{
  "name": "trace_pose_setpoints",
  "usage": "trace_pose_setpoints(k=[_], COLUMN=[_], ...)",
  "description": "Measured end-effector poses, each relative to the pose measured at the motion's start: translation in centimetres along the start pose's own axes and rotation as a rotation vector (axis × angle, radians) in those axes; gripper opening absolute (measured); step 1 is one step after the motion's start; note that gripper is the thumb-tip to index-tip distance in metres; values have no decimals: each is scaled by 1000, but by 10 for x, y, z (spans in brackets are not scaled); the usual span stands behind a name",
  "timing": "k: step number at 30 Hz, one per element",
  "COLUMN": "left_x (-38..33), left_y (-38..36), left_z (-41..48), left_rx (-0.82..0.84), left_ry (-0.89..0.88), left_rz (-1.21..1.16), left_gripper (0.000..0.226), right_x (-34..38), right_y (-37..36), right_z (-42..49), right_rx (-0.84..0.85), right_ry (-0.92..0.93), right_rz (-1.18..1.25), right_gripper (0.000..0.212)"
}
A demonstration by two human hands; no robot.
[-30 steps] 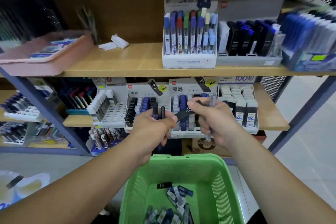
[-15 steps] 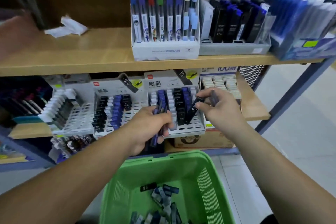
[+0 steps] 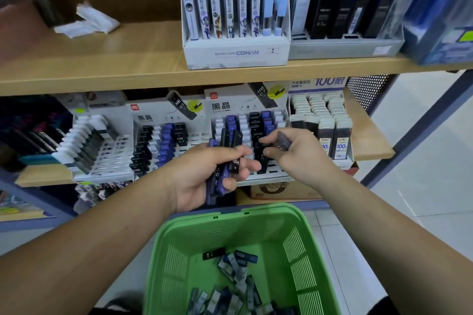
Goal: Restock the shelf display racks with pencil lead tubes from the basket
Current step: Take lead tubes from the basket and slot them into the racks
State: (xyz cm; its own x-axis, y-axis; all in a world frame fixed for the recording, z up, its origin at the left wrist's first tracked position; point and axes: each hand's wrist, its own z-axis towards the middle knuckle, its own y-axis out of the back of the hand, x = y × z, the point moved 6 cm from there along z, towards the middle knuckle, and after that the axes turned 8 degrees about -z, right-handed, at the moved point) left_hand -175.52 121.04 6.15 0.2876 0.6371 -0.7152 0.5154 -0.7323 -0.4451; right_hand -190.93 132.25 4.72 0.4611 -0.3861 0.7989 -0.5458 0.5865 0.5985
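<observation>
since 0.5 s ago: the black tube under the right fingertips goes from a slant to near upright in a front slot of the centre rack. the view sits closer on the racks.

near: green basket at bottom centre of the frame, with loose tubes heaped on its floor.

mid: left hand is curled round a bundle of tubes, black and blue, long axes roughly upright, tops toward the rack. "hb" reads on one. right hand, at centre right of the frame, keeps a blurred spare tube tucked in curled fingers. whether its fingertips press the black tube or sit just beside it, cannot tell.

key relation: the bundle lies just left of the right hand, and the rack slots lie directly behind both. the right hand is nearer the slots, so it likely feeds while the left supplies.

far: the centre rack card reads "黑晶", with "hb 0.7" on its pictured tube. the left rack carries the same marks. a box at right reads "100". on the upper shelf, a white box reads "detective conan" and "2".
</observation>
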Motion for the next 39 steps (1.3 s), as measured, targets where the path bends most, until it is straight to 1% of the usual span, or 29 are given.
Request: trace_pose_setpoints(k=[3, 7, 9, 11, 13, 14, 15, 18, 19, 20, 23, 26, 28, 31, 35, 39], left_x=[0, 0, 0, 0, 0, 0, 0, 0, 0, 0, 0, -1, 0, 5, 15, 18], left_y=[0, 0, 1, 2, 3, 3, 4, 7, 6, 6, 3, 2, 2, 1, -11, -15], left_z=[-2, -5, -5, -6, -7, -7, -7, -6, -6, -6, -7, -9, -8, -7, -7, -3], left_rx=[17, 24, 12, 10, 21, 26, 30, 25, 25, 28, 55, 63, 49, -3, -37, -79], left_ry=[18, 0, -18, -27, -25, -23, -22, -24, -26, -25, -25, -31, -55, -111, -148, -181], left_rz=[-24, 12, 40, 47, 57, 70, 83, 125, 143, 158, 183, 190, 217, 287, 324, 300], left_gripper=[27, 27, 26, 27, 30, 30, 29, 21, 17, 13, 4, 9, 12, 10, 27, 24], right_x=[0, -3, -6, -4, 2, 6, 10, 27, 31, 32, 35, 37, 38, 40, 41, 39], right_y=[-4, -8, -5, 0, 5, 6, 6, 2, 0, -2, -10, -14, -15, -20, -20, -19], right_z=[0, -3, -4, -5, -8, -10, -11, -19, -20, -22, -23, -24, -25, -26, -22, -20], right_rx=[21, 72, 47, -23, -75, -75, -44, 202, 268, 303, 341, 323, 302, 249, 129, 53], right_ry=[-12, -40, -51, -68, -110, -156, -215, -385, -424, -455, -495, -495, -492, -492, -477, -471], right_rz=[-34, -74, -34, 11, 174, 311, 458, 828, 930, 1005, 1092, 1117, 1168, 1263, 1316, 1316], right_gripper=[27, 17, 18, 14, 8, 10, 18, 51, 59, 60, 46, 33, 29, 33, 41, 45])
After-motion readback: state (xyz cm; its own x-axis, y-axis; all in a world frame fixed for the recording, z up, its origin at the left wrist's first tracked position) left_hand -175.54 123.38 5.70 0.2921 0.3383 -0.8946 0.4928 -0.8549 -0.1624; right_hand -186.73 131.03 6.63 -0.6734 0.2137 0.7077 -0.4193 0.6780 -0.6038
